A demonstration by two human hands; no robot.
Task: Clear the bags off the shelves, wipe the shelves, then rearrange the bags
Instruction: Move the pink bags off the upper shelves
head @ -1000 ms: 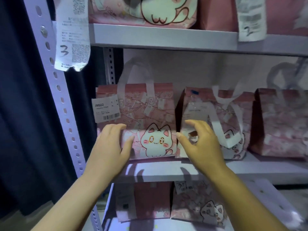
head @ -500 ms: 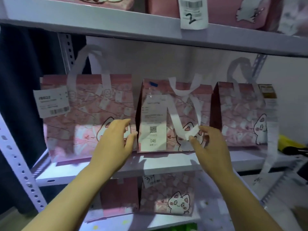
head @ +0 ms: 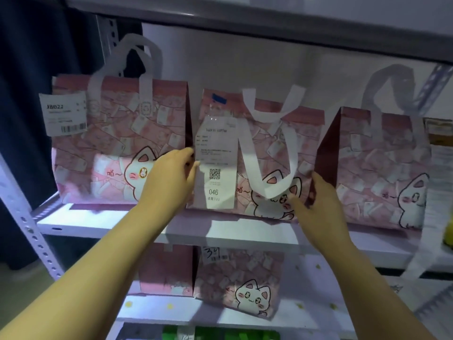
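the middle pink cat-print tote bag with white handles point(head: 267, 143) stands upright on the white metal shelf point(head: 137, 229), between two matching pink bags. the left hand point(head: 169, 177) grips its left edge beside a white paper receipt point(head: 217, 168); the right hand point(head: 316, 200) grips its right edge.

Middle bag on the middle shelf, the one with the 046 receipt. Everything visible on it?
The middle bag is a pink tote, seemingly non-woven, printed with small cards and a white cartoon cat low on the front. White strap handles flop forward. A long receipt with a QR code and 046 hangs at front left under blue tape. It stands upright on the shelf between the left bag and the right bag. The left hand grips its left edge, the right hand its right edge.
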